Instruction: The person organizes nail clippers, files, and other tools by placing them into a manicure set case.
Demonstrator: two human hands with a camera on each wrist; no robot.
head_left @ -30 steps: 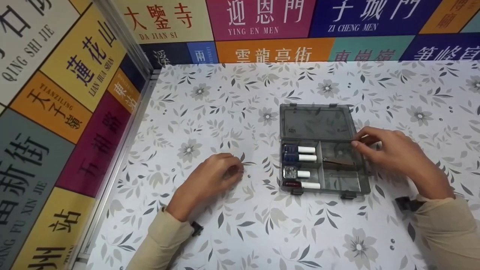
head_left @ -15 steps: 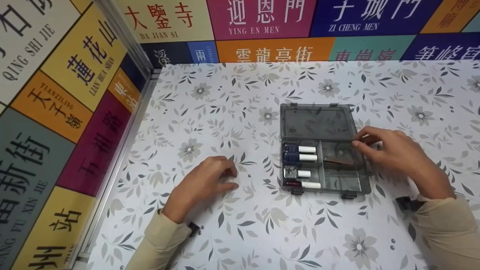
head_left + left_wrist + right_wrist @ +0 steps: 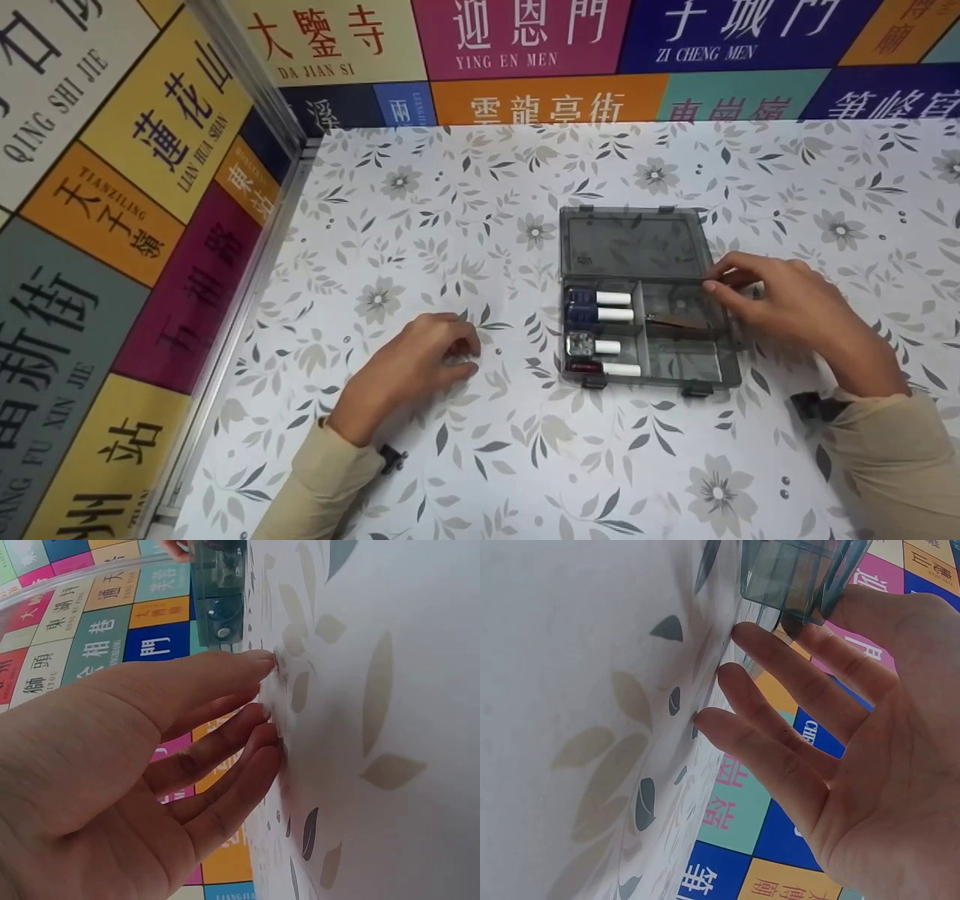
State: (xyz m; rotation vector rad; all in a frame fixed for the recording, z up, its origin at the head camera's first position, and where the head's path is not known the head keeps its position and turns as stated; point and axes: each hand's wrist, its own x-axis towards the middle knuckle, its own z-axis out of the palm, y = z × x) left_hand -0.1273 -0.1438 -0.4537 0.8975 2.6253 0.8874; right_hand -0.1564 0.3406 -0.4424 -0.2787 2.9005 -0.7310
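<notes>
A smoky translucent plastic organizer box (image 3: 684, 363) lies on the table, its lid (image 3: 637, 244) folded back flat. Two dark blue nail polish bottles (image 3: 581, 313) sit in its upper left compartment. Below them are a glittery silver bottle (image 3: 580, 345) and a dark red one (image 3: 585, 367), all with white caps. A slim brownish piece with a metal end (image 3: 677, 322) lies at right. My right hand (image 3: 799, 315) holds the box's right edge near the hinge between thumb and index finger; its other fingers are spread. Left of the box, my left hand (image 3: 405, 367) rests loosely curled, holding nothing.
A white floral cloth (image 3: 480, 225) covers the table. Panels with colourful Chinese lettering (image 3: 525, 37) stand along the back and the left side. A metal rail (image 3: 225, 300) runs along the left panel's base.
The left hand's thumb and fingers have parted, and the hand has drawn slightly back toward me. My right hand and the box have stayed where they were.
</notes>
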